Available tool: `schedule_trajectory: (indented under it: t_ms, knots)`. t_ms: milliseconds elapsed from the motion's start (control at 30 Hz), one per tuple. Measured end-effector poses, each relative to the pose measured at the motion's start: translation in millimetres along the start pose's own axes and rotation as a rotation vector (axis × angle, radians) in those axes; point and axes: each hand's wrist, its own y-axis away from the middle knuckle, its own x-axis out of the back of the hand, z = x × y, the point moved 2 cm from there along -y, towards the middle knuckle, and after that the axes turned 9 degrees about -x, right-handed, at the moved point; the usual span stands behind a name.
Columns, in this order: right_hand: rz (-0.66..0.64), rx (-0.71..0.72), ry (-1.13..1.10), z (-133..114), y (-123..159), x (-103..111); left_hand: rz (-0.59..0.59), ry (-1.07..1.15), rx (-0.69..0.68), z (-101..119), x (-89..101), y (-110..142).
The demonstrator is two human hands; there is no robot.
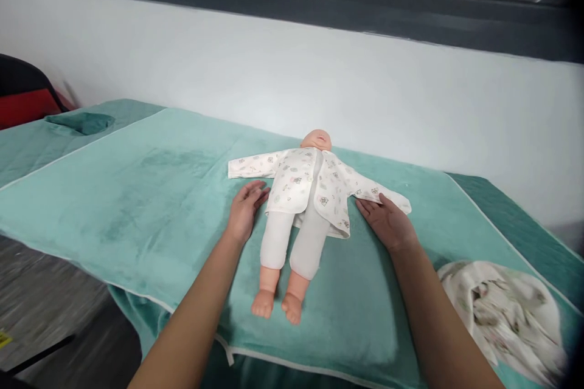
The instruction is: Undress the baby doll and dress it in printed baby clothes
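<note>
A baby doll (pixel 299 249) lies on its back on a teal sheet, its head toward the wall and its bare feet toward me. It wears a white printed jacket (pixel 292 185) with the front parted, and both sleeves stretch out sideways. Beside the doll's hip on the left is my left hand (pixel 246 209), fingers loosely extended and holding nothing. My right hand (pixel 387 219) rests palm up by the sleeve on the right, its fingertips at the sleeve's lower edge. That hand's fingers are spread, with no cloth gripped between them.
The teal sheet (pixel 159 194) covers a long bed against a white wall. A crumpled patterned cloth (pixel 506 316) lies at the right near edge. At the far left, the bed's cover has a face hole (pixel 82 123), near a red and black chair (pixel 27 103).
</note>
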Motion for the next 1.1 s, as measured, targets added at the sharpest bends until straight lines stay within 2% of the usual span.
schedule_trajectory:
  t_ms: [100, 200, 267, 367, 433, 500, 567, 700, 833, 933, 1100]
  knots:
    - [0.001, 0.047, 0.115, 14.7, 17.7, -4.7, -0.131, -0.133, 0.008, 3.7, 4.3, 16.9]
    - [0.125, 0.236, 0.332, 32.9, 39.8, -11.3, -0.223, -0.278, -0.033, 6.0, 8.5, 31.1]
    - [0.176, 0.366, 0.558, 46.1, 55.3, -17.4, -0.230, -0.381, -0.065, 7.2, 9.3, 36.2]
    - [0.132, 0.487, 0.874, 64.2, 74.2, -26.8, -0.189, -0.472, -0.073, 10.1, 4.3, 39.6]
    - [0.150, 0.550, 1.046, 71.1, 81.6, -31.3, -0.185, -0.477, -0.056, 12.1, -3.2, 41.6]
    - [0.242, 0.582, 1.183, 72.8, 84.5, -34.6, -0.199, -0.470, -0.057, 13.2, -11.8, 44.6]
    - [0.350, 0.551, 1.266, 71.1, 84.5, -37.6, -0.195, -0.519, -0.084, 13.0, -18.8, 48.2]
    - [0.418, 0.423, 1.298, 67.2, 85.5, -42.6, -0.144, -0.846, -0.188, 11.1, -25.9, 54.9]
    - [0.401, 0.417, 1.204, 66.7, 91.4, -41.2, -0.154, -1.048, -0.294, 10.9, -27.8, 60.8]
    - [0.386, 0.449, 1.124, 67.3, 94.4, -37.7, -0.106, -1.042, -0.326, 11.6, -25.1, 64.5]
    - [0.409, 0.468, 1.032, 66.6, 96.7, -33.8, 0.069, -0.900, -0.289, 13.4, -18.2, 69.3]
